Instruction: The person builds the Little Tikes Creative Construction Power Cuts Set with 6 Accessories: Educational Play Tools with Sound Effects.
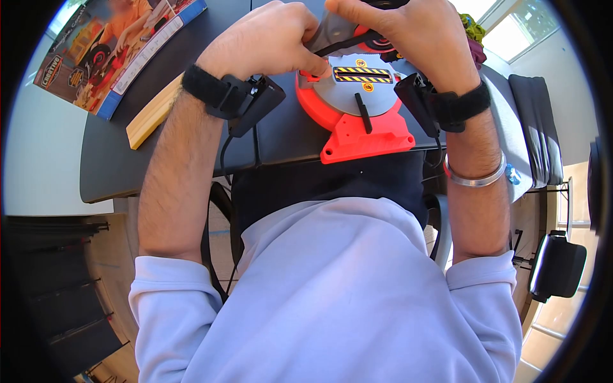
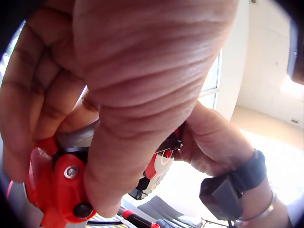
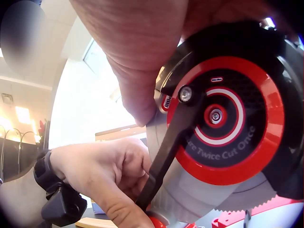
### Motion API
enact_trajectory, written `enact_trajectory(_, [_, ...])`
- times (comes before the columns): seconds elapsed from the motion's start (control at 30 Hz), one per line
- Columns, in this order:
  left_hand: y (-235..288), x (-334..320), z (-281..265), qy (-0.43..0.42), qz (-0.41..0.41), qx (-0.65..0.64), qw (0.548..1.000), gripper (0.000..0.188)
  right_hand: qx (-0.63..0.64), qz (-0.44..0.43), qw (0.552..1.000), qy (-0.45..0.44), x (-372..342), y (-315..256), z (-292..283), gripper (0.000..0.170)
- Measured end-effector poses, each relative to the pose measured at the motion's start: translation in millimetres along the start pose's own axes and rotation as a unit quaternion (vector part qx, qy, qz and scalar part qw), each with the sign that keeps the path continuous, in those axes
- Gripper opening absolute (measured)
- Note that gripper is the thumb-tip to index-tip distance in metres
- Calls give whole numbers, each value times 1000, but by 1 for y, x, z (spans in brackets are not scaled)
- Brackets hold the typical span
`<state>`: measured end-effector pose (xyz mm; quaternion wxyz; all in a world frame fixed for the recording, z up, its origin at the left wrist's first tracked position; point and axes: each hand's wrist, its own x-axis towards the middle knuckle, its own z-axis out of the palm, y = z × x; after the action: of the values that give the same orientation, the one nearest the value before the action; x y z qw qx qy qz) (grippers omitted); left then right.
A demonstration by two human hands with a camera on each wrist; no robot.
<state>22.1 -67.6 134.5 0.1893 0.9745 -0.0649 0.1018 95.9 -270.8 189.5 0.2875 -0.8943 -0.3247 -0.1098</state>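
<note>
A toy saw (image 1: 357,96) stands on the dark desk (image 1: 274,143) straight in front of the person, its red base (image 1: 367,142) at the near edge. Around it, a picture box (image 1: 96,57) lies at the far left, and a wood strip (image 1: 153,115) lies between the box and the left forearm, well apart from the saw. Beyond the right wrist, green and maroon cloth (image 1: 474,38) is bunched up.

The left hand (image 1: 271,38) pinches a red joint of the saw between thumb and fingers, at the lower end of a black link (image 3: 166,156); its thumb covers part of that joint in the left wrist view. The right hand (image 1: 424,38) is clamped over the top of the saw head (image 3: 237,156), thumb on the grey shell; where its other fingertips end is hidden. A short black lever (image 1: 363,113) sticks up from the base, below the striped slot.

A seam runs across the desk left of the saw. Bright windows (image 1: 523,29) and pale walls are behind and to the right, with wooden floor (image 1: 219,246) below the desk.
</note>
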Motion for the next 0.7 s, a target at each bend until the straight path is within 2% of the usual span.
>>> enact_trajectory(0.13, [-4, 1, 0, -9, 4, 27, 1000, 52, -25, 2, 999, 36, 0, -1, 6, 75])
enact_trajectory(0.2, [-9, -1, 5, -10, -21, -91, 996, 52, -47, -49, 996, 63, 5, 9, 11, 75])
enact_trajectory(0.23, [-8, -1, 4, -10, -20, -90, 996, 52, -48, -50, 996, 64, 4, 6, 8, 75])
enact_trajectory(0.4, [-2, -2, 2, -22, -43, -93, 995, 50, -28, -7, 1000, 6, -2, -10, -3, 73])
enact_trajectory(0.5, [-5, 1, 0, -49, -48, -54, 996, 47, -18, -18, 999, -19, -4, -8, -13, 71])
enact_trajectory(0.53, [-7, 1, 1, -45, -43, -48, 997, 47, -65, -19, 998, 6, -3, -4, -5, 71])
enact_trajectory(0.6, [-8, -4, 7, 7, -6, -2, 1000, 45, -2, -141, 984, 109, 7, 39, 27, 73])
enact_trajectory(0.63, [-6, -7, 9, 17, -19, -15, 1000, 45, -83, -187, 961, 184, 1, 48, 34, 76])
enact_trajectory(0.7, [3, -17, 7, 42, -33, -30, 998, 46, -145, -205, 931, 264, -19, 38, 26, 73])
